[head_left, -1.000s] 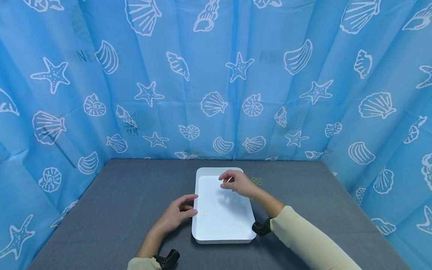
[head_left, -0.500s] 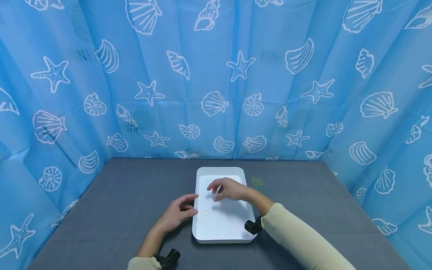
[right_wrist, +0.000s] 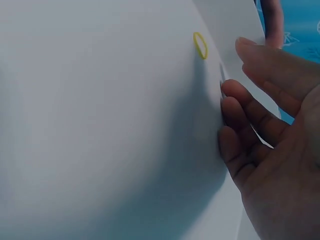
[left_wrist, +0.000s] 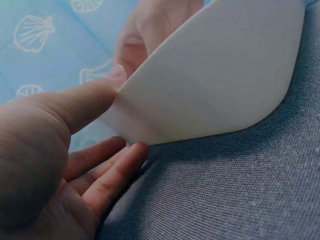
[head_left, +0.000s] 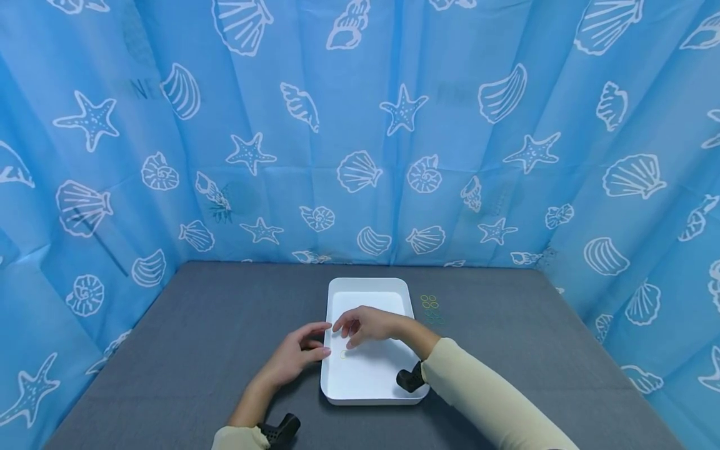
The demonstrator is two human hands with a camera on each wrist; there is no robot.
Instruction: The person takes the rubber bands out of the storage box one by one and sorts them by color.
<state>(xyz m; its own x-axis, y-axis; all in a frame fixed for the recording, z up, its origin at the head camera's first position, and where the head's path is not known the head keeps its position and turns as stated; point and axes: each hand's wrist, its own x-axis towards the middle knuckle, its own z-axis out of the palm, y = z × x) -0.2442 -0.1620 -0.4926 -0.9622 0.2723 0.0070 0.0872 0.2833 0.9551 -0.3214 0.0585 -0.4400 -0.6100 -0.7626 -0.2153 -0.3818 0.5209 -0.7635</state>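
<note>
A white rectangular tray (head_left: 374, 375) lies on the table. My left hand (head_left: 289, 357) rests against its left side; in the left wrist view the thumb (left_wrist: 95, 102) touches the rim and the other fingers are at the lower edge. Inside the tray, near the left wall, lies one small yellow ring (right_wrist: 200, 45), thin like a rubber band. Over the tray, close to that ring, is my right hand (head_left: 372, 325), its thumb apart from the bent fingers. I see nothing between them in the right wrist view.
Right of the tray, several yellow rings (head_left: 429, 302) and several green rings (head_left: 433, 317) lie on the grey cloth-covered table (head_left: 506, 350). A blue curtain (head_left: 360, 125) with white shells surrounds the back and sides.
My right hand has moved left and toward me across the tray, to beside the yellow ring. The left hand has stayed at the tray's left side.
</note>
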